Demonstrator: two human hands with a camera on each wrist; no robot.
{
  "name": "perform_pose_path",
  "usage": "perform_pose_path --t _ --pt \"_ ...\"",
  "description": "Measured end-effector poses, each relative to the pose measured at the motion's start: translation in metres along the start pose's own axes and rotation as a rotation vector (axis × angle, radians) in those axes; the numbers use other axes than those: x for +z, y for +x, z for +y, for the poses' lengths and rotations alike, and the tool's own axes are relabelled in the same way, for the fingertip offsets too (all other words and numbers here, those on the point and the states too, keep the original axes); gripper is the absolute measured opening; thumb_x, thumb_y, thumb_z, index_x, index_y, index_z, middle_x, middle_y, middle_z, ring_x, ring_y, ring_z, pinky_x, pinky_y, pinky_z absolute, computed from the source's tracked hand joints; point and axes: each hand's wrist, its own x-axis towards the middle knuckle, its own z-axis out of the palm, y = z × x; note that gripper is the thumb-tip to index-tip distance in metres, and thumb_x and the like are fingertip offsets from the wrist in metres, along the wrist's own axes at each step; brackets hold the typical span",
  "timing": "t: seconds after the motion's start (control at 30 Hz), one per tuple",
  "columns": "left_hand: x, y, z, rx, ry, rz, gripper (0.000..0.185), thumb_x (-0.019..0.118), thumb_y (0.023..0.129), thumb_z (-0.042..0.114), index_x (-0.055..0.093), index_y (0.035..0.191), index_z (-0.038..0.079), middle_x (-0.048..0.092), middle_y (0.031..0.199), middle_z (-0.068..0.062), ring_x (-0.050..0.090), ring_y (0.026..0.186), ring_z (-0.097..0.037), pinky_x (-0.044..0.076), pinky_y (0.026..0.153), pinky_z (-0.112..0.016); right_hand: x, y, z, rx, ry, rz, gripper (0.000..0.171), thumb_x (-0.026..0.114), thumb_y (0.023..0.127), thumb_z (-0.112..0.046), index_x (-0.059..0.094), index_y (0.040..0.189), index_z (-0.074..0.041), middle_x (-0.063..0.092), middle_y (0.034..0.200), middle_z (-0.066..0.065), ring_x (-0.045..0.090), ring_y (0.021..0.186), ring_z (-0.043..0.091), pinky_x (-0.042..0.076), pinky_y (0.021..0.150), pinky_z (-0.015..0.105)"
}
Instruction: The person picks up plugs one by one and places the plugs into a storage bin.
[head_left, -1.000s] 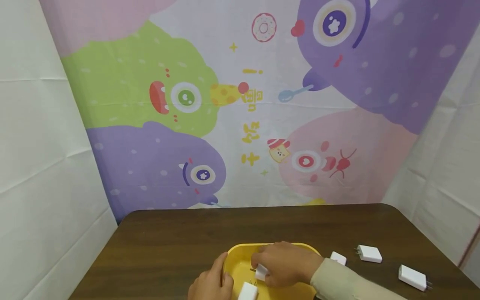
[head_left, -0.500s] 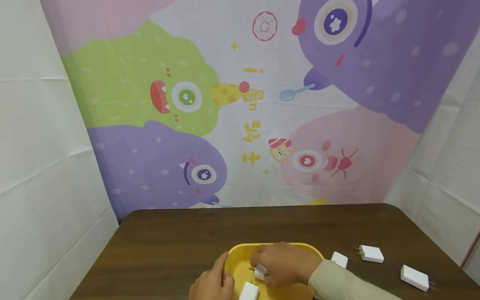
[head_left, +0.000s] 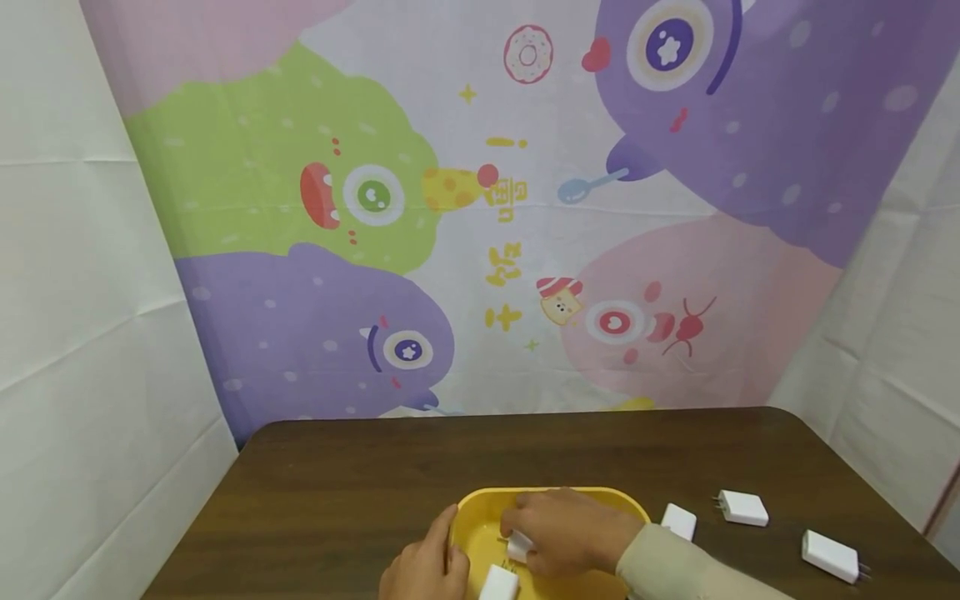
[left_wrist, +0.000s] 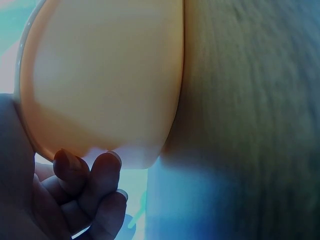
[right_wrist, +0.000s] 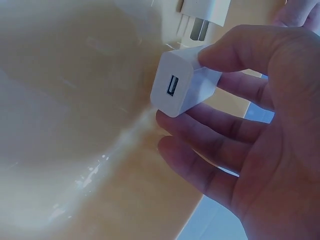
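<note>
We see 1 white charger [right_wrist: 172, 82] pinched by the right hand [head_left: 570, 531] inside the yellow bin [head_left: 480, 512]; the left hand [head_left: 426, 562] grips its rim.

Smooth plastic charger [right_wrist: 182, 82] with a soft sheen; the prongs [right_wrist: 200, 30] on another are shiny metal. The basin [head_left: 480, 521] is smooth, glossy plastic, catching bright highlights. The bench [head_left: 360, 483] looks like grained wood, dull-surfaced. The backdrop [head_left: 480, 225] is matt cloth, faintly creased; the sleeve [head_left: 678, 567], matt cloth.
</note>
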Motion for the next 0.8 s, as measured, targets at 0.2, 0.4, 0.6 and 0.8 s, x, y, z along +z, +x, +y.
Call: perform_pose_path --t 0.2,0.4,0.6,0.8 --pt "-0.0003 -0.0004 0.0011 -0.005 0.008 0.014 0.050 0.056 0.090 0.026 0.059 0.138 0.015 0.060 0.067 0.002 0.045 0.051 -0.017 0.039 0.053 -0.040 0.0014 -0.0005 0.0008 -0.007 -0.014 0.018 0.021 0.070 0.088 -0.025 0.071 0.109 -0.022 0.063 0.098 -0.012 0.056 0.080 0.002 0.052 0.079 0.028" --pt "-0.0006 -0.0005 0.0015 0.007 0.010 0.023 0.050 0.056 0.089 0.026 0.059 0.138 0.015 0.065 0.073 0.000 0.046 0.053 -0.016 0.040 0.054 -0.041 0.0012 -0.0025 0.0009 -0.002 -0.019 0.028 0.019 0.069 0.088 -0.026 0.071 0.106 -0.022 0.063 0.096 -0.013 0.056 0.080 0.002 0.052 0.076 0.028" --pt "0.0009 -0.0013 0.0009 0.015 0.022 0.046 0.049 0.058 0.089 0.026 0.061 0.137 0.016 0.069 0.077 -0.002 0.049 0.054 -0.016 0.041 0.054 -0.042 -0.0010 -0.0059 0.0016 -0.003 -0.025 0.053 0.017 0.068 0.088 -0.026 0.071 0.105 -0.022 0.064 0.100 -0.012 0.060 0.084 0.005 0.053 0.073 0.033" --pt "0.0012 -0.0009 0.0011 -0.001 0.024 0.037 0.049 0.057 0.090 0.027 0.060 0.137 0.016 0.064 0.070 0.001 0.047 0.052 -0.016 0.040 0.054 -0.041 -0.0079 -0.0084 0.0016 0.003 -0.037 0.089 0.020 0.067 0.089 -0.025 0.072 0.108 -0.020 0.066 0.106 -0.009 0.062 0.088 0.008 0.053 0.075 0.035"
